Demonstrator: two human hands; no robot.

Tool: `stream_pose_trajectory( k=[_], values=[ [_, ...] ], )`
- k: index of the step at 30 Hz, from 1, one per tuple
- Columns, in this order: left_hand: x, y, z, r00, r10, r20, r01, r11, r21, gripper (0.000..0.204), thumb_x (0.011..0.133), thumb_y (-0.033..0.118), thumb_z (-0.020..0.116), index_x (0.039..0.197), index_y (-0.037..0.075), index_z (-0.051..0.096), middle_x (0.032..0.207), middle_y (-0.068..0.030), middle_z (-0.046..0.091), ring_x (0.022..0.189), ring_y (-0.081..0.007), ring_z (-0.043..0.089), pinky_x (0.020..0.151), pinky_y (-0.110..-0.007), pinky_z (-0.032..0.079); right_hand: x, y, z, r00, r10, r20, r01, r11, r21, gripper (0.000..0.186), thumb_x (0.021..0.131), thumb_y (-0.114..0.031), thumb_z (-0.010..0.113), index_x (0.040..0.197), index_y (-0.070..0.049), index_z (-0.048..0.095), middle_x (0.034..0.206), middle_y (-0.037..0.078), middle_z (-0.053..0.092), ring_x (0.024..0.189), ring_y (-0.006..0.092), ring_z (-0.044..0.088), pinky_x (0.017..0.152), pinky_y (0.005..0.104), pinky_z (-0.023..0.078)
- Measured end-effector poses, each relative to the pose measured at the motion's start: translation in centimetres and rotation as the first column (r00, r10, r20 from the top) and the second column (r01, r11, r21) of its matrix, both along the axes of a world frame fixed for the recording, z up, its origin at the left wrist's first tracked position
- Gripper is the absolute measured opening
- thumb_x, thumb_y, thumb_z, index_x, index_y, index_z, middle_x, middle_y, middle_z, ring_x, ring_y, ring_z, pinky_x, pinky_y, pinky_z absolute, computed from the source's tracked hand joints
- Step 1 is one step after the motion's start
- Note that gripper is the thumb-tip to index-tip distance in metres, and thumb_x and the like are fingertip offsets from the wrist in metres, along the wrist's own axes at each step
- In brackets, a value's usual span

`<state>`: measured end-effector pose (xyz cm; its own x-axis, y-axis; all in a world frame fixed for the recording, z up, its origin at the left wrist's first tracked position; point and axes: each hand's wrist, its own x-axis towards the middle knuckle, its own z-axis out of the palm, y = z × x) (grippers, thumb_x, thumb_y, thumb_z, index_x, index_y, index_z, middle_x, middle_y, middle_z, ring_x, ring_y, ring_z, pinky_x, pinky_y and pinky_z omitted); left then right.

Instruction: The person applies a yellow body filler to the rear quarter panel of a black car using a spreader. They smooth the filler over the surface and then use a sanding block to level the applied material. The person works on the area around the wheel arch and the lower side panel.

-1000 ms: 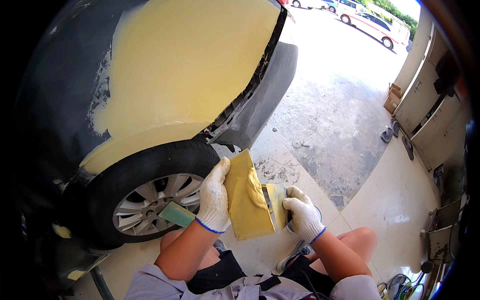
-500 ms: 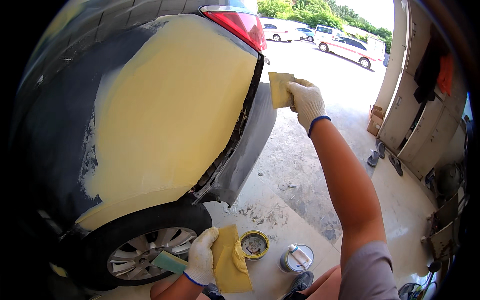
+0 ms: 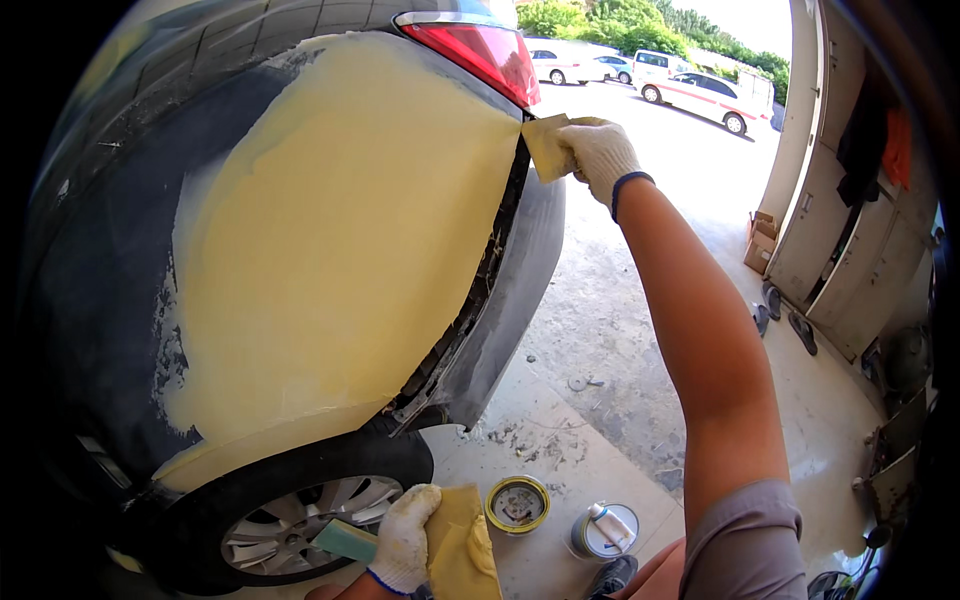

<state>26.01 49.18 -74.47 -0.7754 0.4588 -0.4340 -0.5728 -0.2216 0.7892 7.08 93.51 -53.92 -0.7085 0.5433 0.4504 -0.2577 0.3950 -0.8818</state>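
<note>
My right hand (image 3: 602, 160), in a white knit glove, grips a flat, putty-smeared spreader (image 3: 546, 147). The spreader's left edge is at the panel's rear edge, just under the red tail light (image 3: 487, 58). Pale yellow body filler (image 3: 350, 220) covers much of the dark car's rear quarter panel. Low down by the wheel, my gloved left hand (image 3: 405, 535) is closed round a yellow-coated mixing board (image 3: 455, 550) with a lump of filler (image 3: 479, 550) on it. A green spreader (image 3: 346, 541) sticks out from the left side of that same hand.
An open tin (image 3: 517, 504) and a lidded can (image 3: 604, 530) with a white tube (image 3: 612, 527) on top stand on the floor beside the wheel (image 3: 300, 520). The loosened grey bumper (image 3: 520, 290) juts out behind the panel. Lockers (image 3: 840, 220) and slippers (image 3: 802, 333) are at the right.
My right hand has moved up and left, bringing the spreader to the panel's edge below the tail light. The left hand still holds the board, slightly lower in view.
</note>
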Motion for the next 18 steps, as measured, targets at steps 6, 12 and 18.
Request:
stream_pose_trajectory(
  k=[6,12,18],
  values=[
    [0.3,-0.1,-0.2,1.000,0.004,-0.026,-0.004,1.000,-0.017,0.024,0.111,0.017,0.052,0.114,-0.001,0.067,0.107,-0.0144,0.075,0.095,-0.0228,0.074,0.088,-0.037,0.061,1.7,-2.7,0.1,0.989,0.043,0.138,-0.046,0.999,0.019,0.023,0.087,-0.014,0.066,0.099,0.004,0.074,0.068,0.013,0.064,0.054,0.0184,0.063,0.052,0.0334,0.051],
    [0.5,0.5,-1.6,0.998,-0.043,-0.042,0.041,0.998,-0.038,0.024,0.110,0.018,0.053,0.113,-0.001,0.067,0.105,-0.0145,0.074,0.092,-0.0233,0.074,0.085,-0.038,0.062,1.4,-1.3,-2.0,0.959,-0.121,0.258,-0.077,0.762,0.644,0.017,0.094,-0.008,0.064,0.104,-0.002,0.076,0.095,0.013,0.074,0.070,0.0205,0.073,0.063,0.0326,0.061],
    [0.5,0.8,-2.7,0.997,-0.072,-0.041,0.071,0.997,-0.042,0.027,0.111,0.020,0.049,0.112,-0.002,0.065,0.104,-0.0187,0.074,0.091,-0.0278,0.076,0.084,-0.042,0.064,1.8,-1.5,-4.7,0.975,0.080,0.207,-0.138,0.950,0.279,0.047,0.086,-0.017,0.071,0.126,0.008,0.074,0.075,0.008,0.063,0.054,0.0127,0.050,0.047,0.0299,0.040]
  ],
)
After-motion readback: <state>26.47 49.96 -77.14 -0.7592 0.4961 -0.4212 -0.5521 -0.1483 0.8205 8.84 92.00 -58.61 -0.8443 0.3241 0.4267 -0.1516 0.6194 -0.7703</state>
